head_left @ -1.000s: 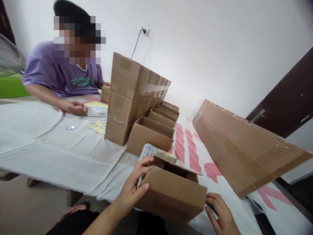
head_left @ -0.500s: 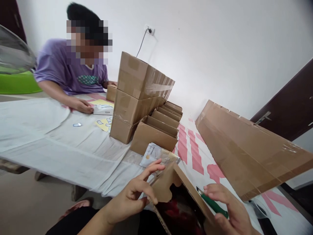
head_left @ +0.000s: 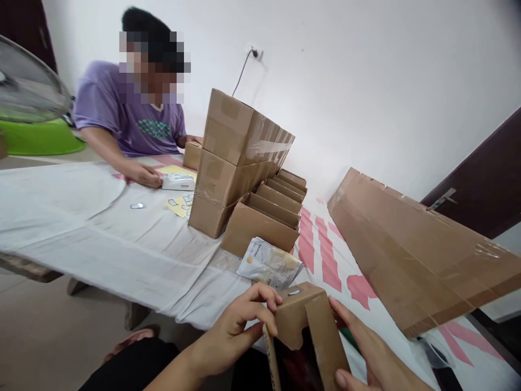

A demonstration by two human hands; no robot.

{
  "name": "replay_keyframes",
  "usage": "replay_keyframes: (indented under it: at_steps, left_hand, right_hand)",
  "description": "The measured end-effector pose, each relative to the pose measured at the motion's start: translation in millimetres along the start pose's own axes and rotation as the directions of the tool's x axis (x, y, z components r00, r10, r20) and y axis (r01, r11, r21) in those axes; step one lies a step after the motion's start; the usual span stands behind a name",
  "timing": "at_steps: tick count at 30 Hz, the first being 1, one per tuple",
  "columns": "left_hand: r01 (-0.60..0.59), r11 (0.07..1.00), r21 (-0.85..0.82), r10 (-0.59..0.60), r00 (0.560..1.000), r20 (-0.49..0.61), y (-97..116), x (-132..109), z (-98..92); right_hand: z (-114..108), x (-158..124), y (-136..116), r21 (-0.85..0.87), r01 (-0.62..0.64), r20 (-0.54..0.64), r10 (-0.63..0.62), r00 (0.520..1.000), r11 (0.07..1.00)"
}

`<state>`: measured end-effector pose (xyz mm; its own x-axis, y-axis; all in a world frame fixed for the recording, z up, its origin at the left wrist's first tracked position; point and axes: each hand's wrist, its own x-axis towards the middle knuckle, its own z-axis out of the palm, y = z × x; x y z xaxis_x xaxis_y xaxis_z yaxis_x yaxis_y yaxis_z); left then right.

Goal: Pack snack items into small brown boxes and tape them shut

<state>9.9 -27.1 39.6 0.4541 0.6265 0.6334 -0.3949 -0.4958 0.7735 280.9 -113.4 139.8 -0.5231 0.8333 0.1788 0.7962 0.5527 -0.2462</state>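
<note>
A small brown cardboard box (head_left: 336, 342) is tilted up in front of me with its flaps partly folded in. Inside it is something dark with hints of red, too shadowed to make out. My left hand (head_left: 234, 331) pinches the box's left edge and flap between thumb and fingers. Around the right side lies my right hand (head_left: 376, 347), thumb at the near edge and fingers along the far corner. Partly hidden behind that hand is a green-handled tool (head_left: 349, 338) on the table. Just beyond the box lie printed plastic packets (head_left: 271, 263).
Stacked taped cartons (head_left: 228, 130) stand ahead, beside a row of open cartons (head_left: 262, 228). A large cardboard sheet (head_left: 407, 250) leans at the right. Across the cloth-covered table (head_left: 122, 255), a person (head_left: 134, 119) has a hand at a white dispenser (head_left: 178, 182) near small labels (head_left: 137, 206).
The box's near opening has turned and its top end has come up into view. My right hand has closed in against its side, covering most of the green tool.
</note>
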Motion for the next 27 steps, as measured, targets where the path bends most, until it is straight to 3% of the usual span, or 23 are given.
replay_keyframes:
  at_steps: [4, 6, 8, 11, 14, 20, 23, 27]
  left_hand:
    - [0.047, 0.996, 0.08, -0.036, 0.99, -0.14, -9, -1, -0.7]
    - [0.047, 0.99, 0.131, -0.021, 0.981, -0.191, -8, -2, -0.6]
    - [0.005, 0.982, 0.189, 0.03, 0.983, -0.181, -3, -3, 1.0]
    - [-0.066, 0.955, 0.291, 0.097, 0.991, -0.094, 11, -4, 5.3]
    - [-0.084, 0.924, 0.373, 0.085, 0.996, 0.016, 21, -5, 7.9]
    - [-0.077, 0.928, 0.364, 0.037, 0.993, 0.116, 27, -3, 5.2]
    - [-0.078, 0.955, 0.286, 0.036, 0.988, 0.149, 25, -1, 5.4]
    - [-0.047, 0.97, 0.24, 0.014, 0.99, 0.138, 19, -1, 5.9]
  right_hand:
    - [-14, 5, 1, -0.199, 0.041, -0.177, -0.077, 0.981, 0.979]
    - [-20, 6, -3, -0.206, 0.099, -0.267, -0.153, 0.952, 0.974]
    - [-23, 7, -12, -0.169, 0.174, -0.278, -0.216, 0.936, 0.97]
    - [-23, 11, -26, -0.094, 0.249, -0.092, -0.257, 0.962, 0.964]
    - [-21, 19, -31, -0.101, 0.26, 0.12, -0.247, 0.961, 0.96]
    - [-25, 23, -5, -0.294, 0.174, 0.121, -0.144, 0.982, 0.94]
    - [-29, 25, -4, -0.247, 0.088, 0.236, -0.028, 0.971, 0.965]
    - [-26, 35, -11, -0.2, -0.025, 0.395, 0.104, 0.913, 0.979]
